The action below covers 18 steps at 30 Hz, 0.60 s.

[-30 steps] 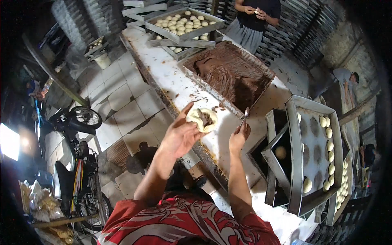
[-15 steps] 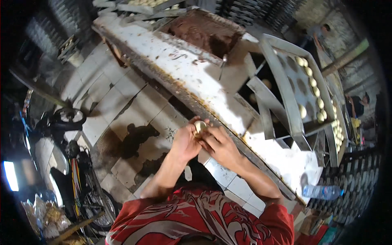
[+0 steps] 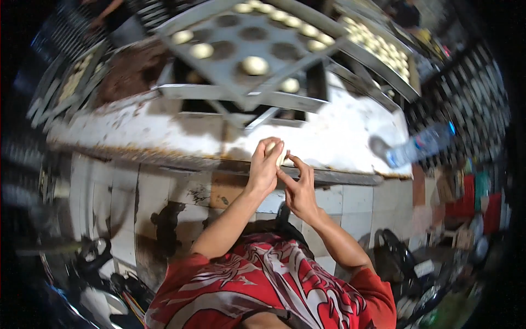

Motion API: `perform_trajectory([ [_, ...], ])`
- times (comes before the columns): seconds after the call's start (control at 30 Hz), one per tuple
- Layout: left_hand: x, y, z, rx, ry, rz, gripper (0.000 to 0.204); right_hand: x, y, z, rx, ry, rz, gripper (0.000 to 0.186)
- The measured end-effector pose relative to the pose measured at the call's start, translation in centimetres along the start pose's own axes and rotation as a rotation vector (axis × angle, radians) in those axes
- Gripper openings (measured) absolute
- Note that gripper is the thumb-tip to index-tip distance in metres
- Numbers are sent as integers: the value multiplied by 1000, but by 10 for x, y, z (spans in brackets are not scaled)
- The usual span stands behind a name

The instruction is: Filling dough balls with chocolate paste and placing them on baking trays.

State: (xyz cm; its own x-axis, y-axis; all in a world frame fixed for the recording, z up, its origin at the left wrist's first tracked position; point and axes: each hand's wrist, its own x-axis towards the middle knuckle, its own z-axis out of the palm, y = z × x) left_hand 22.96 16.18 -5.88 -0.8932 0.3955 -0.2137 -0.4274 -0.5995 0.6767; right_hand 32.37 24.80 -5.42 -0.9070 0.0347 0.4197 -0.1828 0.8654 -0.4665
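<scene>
A small pale piece of dough [image 3: 281, 159] is held up just above the front edge of the white table. My left hand [image 3: 263, 171] has its fingers curled round it and its thumb along the top. From the right, my right hand [image 3: 301, 189] pinches at the dough's edge with thumb and forefinger, the other fingers bent. Part of the dough is hidden behind the fingers. Straight ahead of both hands lies a metal tray [image 3: 246, 104], stacked crosswise on others, with round dough balls [image 3: 255, 66] spaced over it.
Brown filling [image 3: 131, 71] sits to the left of the stack. Another tray full of dough balls [image 3: 378, 46] stands far right. A clear plastic bottle [image 3: 422, 145] lies at the white table's [image 3: 356, 131] right end. Another person's arm [image 3: 112, 8] shows upper left. Motorcycles stand behind.
My view and body have turned to the right, so the table now runs straight across ahead and the tray stack is in front. The dough remains between my hands.
</scene>
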Motion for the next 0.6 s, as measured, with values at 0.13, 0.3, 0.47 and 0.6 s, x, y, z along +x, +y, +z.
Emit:
perform_trajectory([
  [0.13, 85, -102, 63, 1091, -287, 567, 36, -38, 154, -28, 14, 216, 367, 27],
  [0.3, 74, -137, 83, 1488, -476, 580, 52, 20, 251, -42, 315, 381, 555, 18],
  [0.47, -7, 35, 77, 1062, -343, 202, 37, 4, 203, -17, 99, -83, -57, 17],
  [0.6, -13, 140, 42, 776, -31, 1188, 22, 13, 245, -51, -148, -97, 167, 14],
])
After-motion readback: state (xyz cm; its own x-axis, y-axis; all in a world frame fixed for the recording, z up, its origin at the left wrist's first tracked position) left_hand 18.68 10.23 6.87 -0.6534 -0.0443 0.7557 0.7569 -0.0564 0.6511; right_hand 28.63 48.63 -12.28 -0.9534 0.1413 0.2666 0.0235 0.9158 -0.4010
